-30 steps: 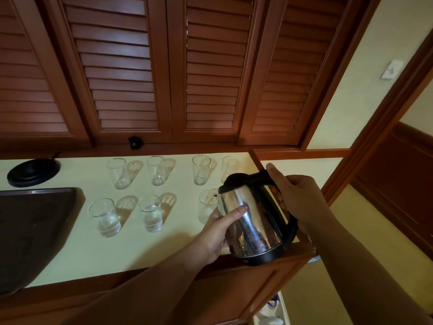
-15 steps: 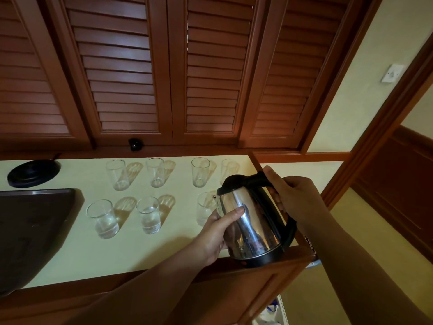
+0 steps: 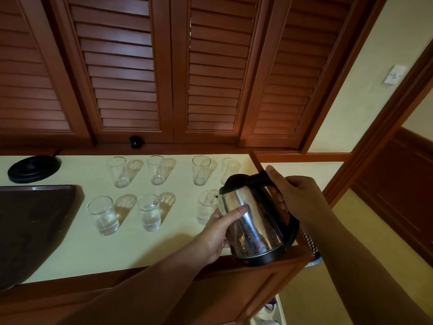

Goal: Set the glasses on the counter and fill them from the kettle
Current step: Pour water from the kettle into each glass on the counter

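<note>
Your right hand [image 3: 297,198] grips the black handle of the tilted steel kettle [image 3: 255,221]; your left hand [image 3: 220,228] cups its body. Seven clear glasses stand on the pale table [image 3: 70,249] beyond and left of your left hand: four rear, three front.

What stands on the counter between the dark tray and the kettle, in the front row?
In the head view, two glasses holding water: one near the tray, another toward the kettle.
</note>
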Tool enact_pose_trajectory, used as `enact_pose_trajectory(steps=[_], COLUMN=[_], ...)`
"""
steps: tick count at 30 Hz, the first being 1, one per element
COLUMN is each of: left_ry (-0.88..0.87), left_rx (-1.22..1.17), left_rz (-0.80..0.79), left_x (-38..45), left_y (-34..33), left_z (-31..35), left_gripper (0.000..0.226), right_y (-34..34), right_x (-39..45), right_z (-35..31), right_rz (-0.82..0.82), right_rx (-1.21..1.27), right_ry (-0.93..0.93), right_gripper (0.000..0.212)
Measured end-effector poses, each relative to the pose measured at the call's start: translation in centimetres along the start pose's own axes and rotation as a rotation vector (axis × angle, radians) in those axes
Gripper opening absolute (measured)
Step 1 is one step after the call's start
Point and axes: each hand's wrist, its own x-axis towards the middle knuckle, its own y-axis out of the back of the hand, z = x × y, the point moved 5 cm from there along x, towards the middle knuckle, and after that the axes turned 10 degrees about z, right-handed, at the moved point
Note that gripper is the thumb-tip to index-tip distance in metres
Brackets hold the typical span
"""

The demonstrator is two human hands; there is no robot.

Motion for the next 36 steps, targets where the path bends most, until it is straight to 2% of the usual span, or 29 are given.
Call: enact_pose_trajectory(steps=[1,7,13,17,21,25,31,33,36], left_ry=[0.009,-0.021,-0.056,-0.138,-0.215,-0.252,-0.213,-0.193,-0.172], left_rx=[-0.009,0.005,0.033,0.075,0.14,0.162,0.119,0.108,0.074], left_rz=[0.01,0.026,0.01,0.013,0.026,0.004,-0.097,-0.141,-0.233], left_x=[0.2,0.6,-0.5,-0.7,-0.4,0.0,1.1,1.6,2.3], left_y=[0.0,0.1,0.0,0.2,-0.1,-1.3,-4.1,-4.8,-5.9], left_z=[-0.1,-0.1,0.9,2.0,2.9,3.2,2.4,2.0,1.8], left_gripper=[0.114,0.086,0.07,0.073,0.085,0.088,0.087,0.08,0.052], right_y=[0.0,0.2,0.3,0.9,1.7,3.1,5.1,5.5,5.9], right_x=[0.0,-0.3,-1.3,-2.4,-3.3,-3.2,-2.3,-2.0,-1.3], right_z=[0.0,0.1,0.4,1.4,2.3,2.4,3.2,3.5,3.8], right_rz=[-0.002,-0.009,0.03,0.103,0.18,0.249,0.321,0.341,0.349], right_rx=[0.006,0.035,0.094,0.236,0.342,0.318,0.291,0.258,0.216], right_ry=[-0.006,-0.021,0.01,-0.036,-0.042,0.011,-0.028,-0.051,-0.058], right_gripper=[0.069,0.061,0.065,0.066,0.065,0.07,0.063,0.063,0.064])
